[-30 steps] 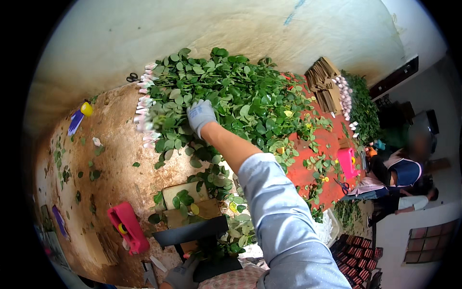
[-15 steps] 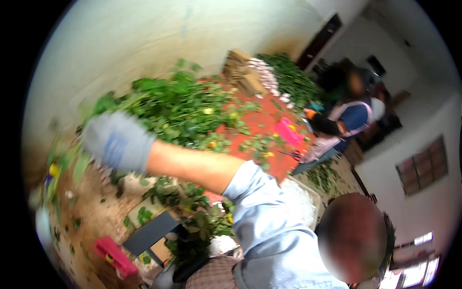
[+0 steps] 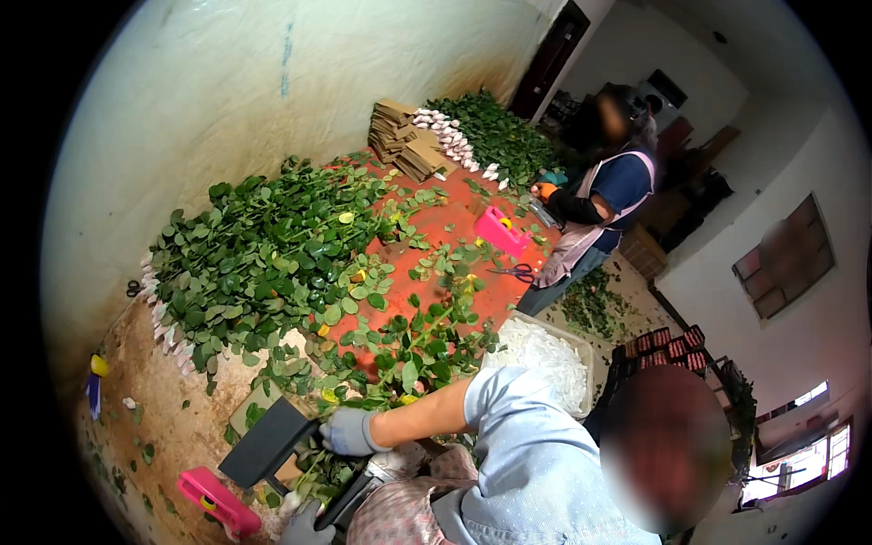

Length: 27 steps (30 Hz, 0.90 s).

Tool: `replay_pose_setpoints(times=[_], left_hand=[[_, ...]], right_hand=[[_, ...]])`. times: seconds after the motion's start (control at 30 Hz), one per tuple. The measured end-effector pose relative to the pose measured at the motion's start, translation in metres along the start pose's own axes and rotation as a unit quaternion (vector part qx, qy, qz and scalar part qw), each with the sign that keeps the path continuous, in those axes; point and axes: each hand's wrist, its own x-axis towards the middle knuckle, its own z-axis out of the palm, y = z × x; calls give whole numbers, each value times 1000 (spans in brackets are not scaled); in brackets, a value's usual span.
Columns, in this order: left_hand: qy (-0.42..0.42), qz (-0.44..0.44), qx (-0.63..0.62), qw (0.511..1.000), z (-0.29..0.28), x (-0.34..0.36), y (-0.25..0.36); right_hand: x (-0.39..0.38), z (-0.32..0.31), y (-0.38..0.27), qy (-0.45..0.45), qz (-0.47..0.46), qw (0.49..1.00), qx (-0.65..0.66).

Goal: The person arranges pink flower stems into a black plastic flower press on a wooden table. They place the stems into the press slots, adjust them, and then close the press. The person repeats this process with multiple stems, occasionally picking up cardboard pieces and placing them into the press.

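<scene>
Fingers (image 3: 331, 436) on the gloved right hand (image 3: 352, 431) look curled right beside the black stand (image 3: 265, 442); can't tell if they're gripping, same for the left hand (image 3: 309, 527) below it. Leafy stems (image 3: 318, 472) poke out just right of the stand. Probably light, springy, easily bruised, so pinch mid-stem. Bigger leafy pile (image 3: 272, 254) sits beyond the stand.

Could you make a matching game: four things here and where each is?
1. Grey-gloved right hand
2. Purple-handled scissors
3. Stacked flat brown cardboard
4. Loose whitish strips

A. In a pale rectangular bin
B. By a flat black panel
C. Beside clustered pale pink flower heads
D. Near a co-worker's pale pink apron

Pairs: 1-B; 2-D; 3-C; 4-A
</scene>
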Motion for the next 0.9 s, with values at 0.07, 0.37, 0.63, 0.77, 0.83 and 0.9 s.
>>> replay_pose_setpoints(times=[0.07, 0.37, 0.63, 0.77, 0.83, 0.9], left_hand=[[-7, 16, -13, 1000, 11, 11, -40], [78, -15, 15, 997, 21, -12, -25], [11, -78, 1, 997, 8, -5, -11], [11, -80, -14, 997, 2, -3, -7], [-36, -89, -28, 995, -12, -2, -1], [40, 20, -58, 997, -4, -4, -26]], right_hand=[[4, 37, 20, -71, -15, 995, -75], [48, -57, -35, -291, -6, 942, -169], [95, 13, -78, -168, -125, 975, -74], [96, 68, -67, -179, -178, 967, -23], [94, 71, -67, -187, -166, 968, 2], [90, 78, -61, -89, -173, 980, 47]])
